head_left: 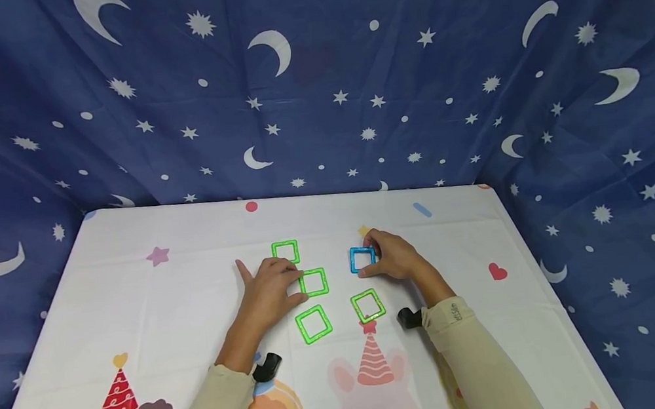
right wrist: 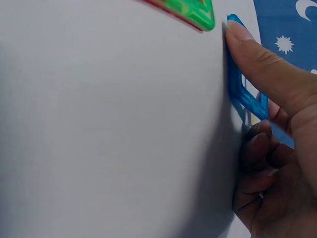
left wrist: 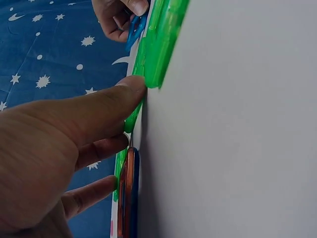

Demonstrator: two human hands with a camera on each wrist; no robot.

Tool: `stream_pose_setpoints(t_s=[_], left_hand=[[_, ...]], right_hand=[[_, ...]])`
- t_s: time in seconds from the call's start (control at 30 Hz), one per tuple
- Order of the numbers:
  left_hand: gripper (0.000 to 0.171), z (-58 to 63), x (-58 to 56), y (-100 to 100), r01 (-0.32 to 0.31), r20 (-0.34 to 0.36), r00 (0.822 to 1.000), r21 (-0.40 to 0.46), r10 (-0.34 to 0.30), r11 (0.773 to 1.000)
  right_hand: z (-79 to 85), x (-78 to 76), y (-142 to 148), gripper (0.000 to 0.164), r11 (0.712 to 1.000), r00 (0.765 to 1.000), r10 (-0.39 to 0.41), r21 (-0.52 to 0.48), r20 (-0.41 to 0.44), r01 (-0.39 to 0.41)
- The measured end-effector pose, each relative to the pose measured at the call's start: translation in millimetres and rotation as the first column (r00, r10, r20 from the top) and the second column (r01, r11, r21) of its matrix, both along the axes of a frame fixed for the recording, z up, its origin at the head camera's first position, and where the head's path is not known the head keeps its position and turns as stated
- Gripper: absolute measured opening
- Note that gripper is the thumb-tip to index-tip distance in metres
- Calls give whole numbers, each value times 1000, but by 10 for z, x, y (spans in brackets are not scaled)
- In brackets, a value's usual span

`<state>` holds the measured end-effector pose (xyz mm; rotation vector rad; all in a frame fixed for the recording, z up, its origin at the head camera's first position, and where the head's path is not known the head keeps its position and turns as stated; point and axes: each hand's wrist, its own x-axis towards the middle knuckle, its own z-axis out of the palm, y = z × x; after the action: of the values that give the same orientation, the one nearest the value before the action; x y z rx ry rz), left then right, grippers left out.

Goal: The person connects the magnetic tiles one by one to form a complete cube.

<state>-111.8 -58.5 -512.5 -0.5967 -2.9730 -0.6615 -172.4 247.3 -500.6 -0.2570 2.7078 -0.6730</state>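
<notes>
Several square frame-like magnetic tiles lie on the white tabletop. My left hand [head_left: 269, 292] pinches the left side of a middle green tile [head_left: 326, 281], thumb at its near corner and a fingertip at its far one. Beyond those fingers is another green tile [head_left: 284, 242]. Orange and blue tile edges [left wrist: 129, 188] show beneath the hand in the left wrist view; the palm hides them from above. On the right, my right hand [head_left: 394, 256] grips a blue tile [head_left: 353, 260] between thumb and fingers. Nearer me lie a tilted green tile [head_left: 320, 336] and a yellow-green tile [head_left: 357, 311].
A white cloth [head_left: 195, 309] printed with cartoon animals and shapes covers the table. Behind it and at both sides hangs a dark blue curtain [head_left: 322, 152] with moons and stars. Black wrist-camera mounts [head_left: 267, 367] sit by both sleeves.
</notes>
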Motion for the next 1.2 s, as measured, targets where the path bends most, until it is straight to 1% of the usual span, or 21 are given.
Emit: stream_pose_setpoints(t_s=[0.1,0.3,0.4,0.6,0.73,0.93,1.2], left_hand=[[45,4,1,6,-11,-5,1000,-10,11,1000],[49,-1,14,58,-17,22,1000,-24,17,1000],[51,4,29,84,-15,32,999,-31,16,999],[48,13,35,99,-21,2,1000,-40,21,999],[48,29,36,107,-15,2,1000,-45,15,999],[49,51,38,118,-17,3,1000,-67,17,998],[49,32,46,133,-13,3,1000,-48,13,999]], right_hand=[[17,5,-7,57,1000,1000,-7,-19,10,7],[42,39,1,33,999,999,32,-30,-16,-32],[65,71,7,27,998,999,30,-53,-37,-32],[123,146,-48,23,994,993,-21,-113,-120,7],[172,210,-140,19,991,987,-39,-129,-158,18],[222,299,-275,16,996,982,-18,-93,-188,1],[238,374,-357,16,996,983,-43,-83,-180,28]])
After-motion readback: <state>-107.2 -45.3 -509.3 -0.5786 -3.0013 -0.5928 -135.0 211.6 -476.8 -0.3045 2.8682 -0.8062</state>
